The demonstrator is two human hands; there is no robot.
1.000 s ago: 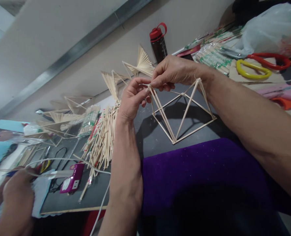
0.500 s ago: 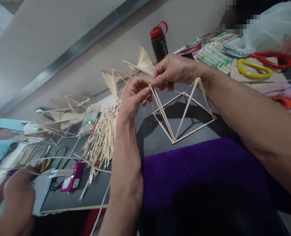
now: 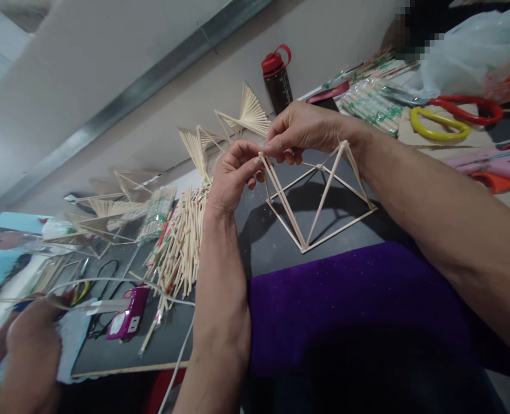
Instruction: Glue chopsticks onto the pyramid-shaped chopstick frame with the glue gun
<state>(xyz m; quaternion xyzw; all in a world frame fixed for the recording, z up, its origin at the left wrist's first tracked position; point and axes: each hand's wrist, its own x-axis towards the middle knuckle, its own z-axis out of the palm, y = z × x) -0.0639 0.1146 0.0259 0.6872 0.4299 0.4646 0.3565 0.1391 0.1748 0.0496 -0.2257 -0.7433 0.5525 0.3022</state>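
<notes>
A frame of thin wooden sticks (image 3: 319,198) stands on the dark grey table (image 3: 263,241), shaped like two joined peaks. My left hand (image 3: 233,172) pinches the top joint of the nearer peak. My right hand (image 3: 300,129) pinches the same joint from the other side, fingertips touching the stick ends. My right forearm lies against the second peak. Whether thread or a band is in the pinch is too small to tell.
A heap of loose sticks (image 3: 179,244) lies left of my hands, with fan-shaped stick pieces (image 3: 246,112) behind. A red-capped bottle (image 3: 277,77), scissors (image 3: 451,112), plastic bags, a purple cloth (image 3: 358,299), a magenta device (image 3: 127,316) and another person's hand (image 3: 33,339) surround them.
Both hands stay pinched on the joint with only slight finger shifts. The view has tilted a little.
</notes>
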